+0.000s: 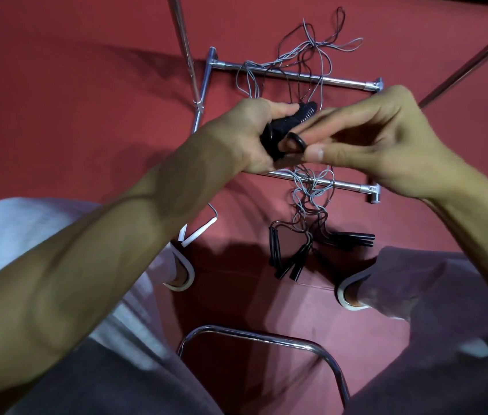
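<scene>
I look down on a red floor point(87, 85) that fills the whole view. A chrome frame point(205, 85) lies on it, with a far rod point(341, 79) and a near rod point(347, 184) running left to right. Thin grey and dark wires point(311, 49) loop over the far rod and show again below my hands, tangled round the near rod. They end in a cluster of black plugs point(290, 259) on the floor nearer me. A white plug point(197, 233) lies left of them. A pole point(185, 40) slants in from the far edge. At the near edge a chair tube point(266, 333) curves between my knees, and a white slipper point(182, 274) shows beside each leg.

Both forearms reach forward, and the hands meet above the gap between the two rods. The left hand point(248, 136) is curled round a black bundle point(284, 124), whose ribbed end sticks out toward the far rod. The right hand point(386, 136) comes in from the right. Its thumb and fingers pinch a black loop point(298, 142) at the bundle's near end, just against the left hand.
</scene>
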### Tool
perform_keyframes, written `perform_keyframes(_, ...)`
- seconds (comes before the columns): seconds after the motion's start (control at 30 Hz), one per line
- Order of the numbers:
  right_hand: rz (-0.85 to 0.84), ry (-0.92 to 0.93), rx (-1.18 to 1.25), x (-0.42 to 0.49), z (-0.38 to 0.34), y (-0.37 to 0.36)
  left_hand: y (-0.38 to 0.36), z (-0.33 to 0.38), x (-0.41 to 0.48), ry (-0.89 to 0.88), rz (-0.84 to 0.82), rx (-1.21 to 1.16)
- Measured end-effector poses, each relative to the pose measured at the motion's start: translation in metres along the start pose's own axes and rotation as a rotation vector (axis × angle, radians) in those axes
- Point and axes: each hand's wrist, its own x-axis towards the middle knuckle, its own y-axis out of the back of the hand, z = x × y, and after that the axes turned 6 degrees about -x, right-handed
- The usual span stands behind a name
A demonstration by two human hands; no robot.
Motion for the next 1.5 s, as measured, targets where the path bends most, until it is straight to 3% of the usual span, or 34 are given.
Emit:
perform_keyframes(0.17, 0.193, -0.053, -0.373, 0.000, 0.011, -0.002, 0.003, 0.005, 0.001, -0.042, 0.029, -0.073)
perform_keyframes(0.3, 0.280, 0.076, -0.625, 0.003, 0.017, -0.019, 0.000, 0.005, -0.002, -0.054, 0.044, -0.063)
perform_keyframes(0.53, 0.405, 0.048, -0.518, 0.005, 0.014, -0.042, -0.001, 0.001, -0.002, -0.044, 0.022, -0.094)
perform_keyframes(0.73, 0.346, 0.264, -0.658, 0.009, 0.019, -0.040, -0.005, -0.003, -0.008, -0.029, 0.033, -0.042)
perform_keyframes(0.97, 0.509, -0.002, -0.325, 0.006, 0.019, -0.054, -0.007, -0.004, -0.005, -0.060, 0.116, -0.086)
perform_keyframes(1.27, 0.480, 0.418, -0.698, 0.008, 0.023, -0.043, -0.005, -0.005, -0.015, 0.013, 0.032, -0.064)
perform_keyframes(1.5, 0.494, 0.238, -0.521, 0.010, 0.021, -0.051, -0.003, -0.002, -0.009, 0.009, 0.028, -0.151)
